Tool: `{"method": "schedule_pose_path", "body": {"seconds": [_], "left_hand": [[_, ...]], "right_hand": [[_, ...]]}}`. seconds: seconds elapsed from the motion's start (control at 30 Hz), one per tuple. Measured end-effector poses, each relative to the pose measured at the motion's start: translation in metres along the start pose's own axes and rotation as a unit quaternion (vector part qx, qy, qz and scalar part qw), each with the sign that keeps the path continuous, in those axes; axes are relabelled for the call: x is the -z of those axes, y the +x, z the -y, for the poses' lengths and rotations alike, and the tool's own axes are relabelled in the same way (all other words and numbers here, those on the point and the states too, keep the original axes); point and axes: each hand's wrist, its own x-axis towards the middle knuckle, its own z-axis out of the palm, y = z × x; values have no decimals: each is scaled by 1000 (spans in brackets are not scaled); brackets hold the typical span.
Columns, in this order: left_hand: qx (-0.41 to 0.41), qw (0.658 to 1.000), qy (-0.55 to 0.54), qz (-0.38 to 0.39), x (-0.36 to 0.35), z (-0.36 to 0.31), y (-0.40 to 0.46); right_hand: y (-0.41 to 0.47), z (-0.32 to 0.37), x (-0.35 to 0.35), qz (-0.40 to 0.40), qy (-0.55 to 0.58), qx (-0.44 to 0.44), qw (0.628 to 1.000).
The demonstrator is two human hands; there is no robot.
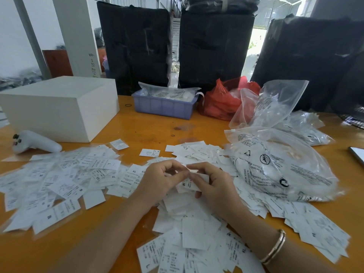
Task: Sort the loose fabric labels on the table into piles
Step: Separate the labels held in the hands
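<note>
Two hands, left [163, 179] and right [212, 184], are pinching one label [190, 183] in a closed grip, apparently reading its size, with labels [65, 180] lying beneath across the tabletop [149, 129].

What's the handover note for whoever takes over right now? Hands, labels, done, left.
Left hand and right hand together pinch one small label over the table.
Loose labels are spread left, centre and right; no clearly separate sorted piles can be seen.
Clear bags lie on the right.
Left: nearly all the sorting.
</note>
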Motion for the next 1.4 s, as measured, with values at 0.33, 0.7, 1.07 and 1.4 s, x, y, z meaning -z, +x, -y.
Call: {"method": "schedule_pose_path", "body": {"seconds": [0.33,0.7,1.07,1.4], "left_hand": [[50,995,-83,-28,4,-5,2],[-25,999,41,-1,1,0,-1],[36,997,-27,-57,1,-2,-2],[50,997,-25,-44,3,-7,-2]], "right_hand": [[6,-10,4,-30,125,-21,991],[6,-9,4,-37,113,-23,993],[1,-1,0,31,-4,-11,999],[4,-5,5,-33,143,-69,987]]}}
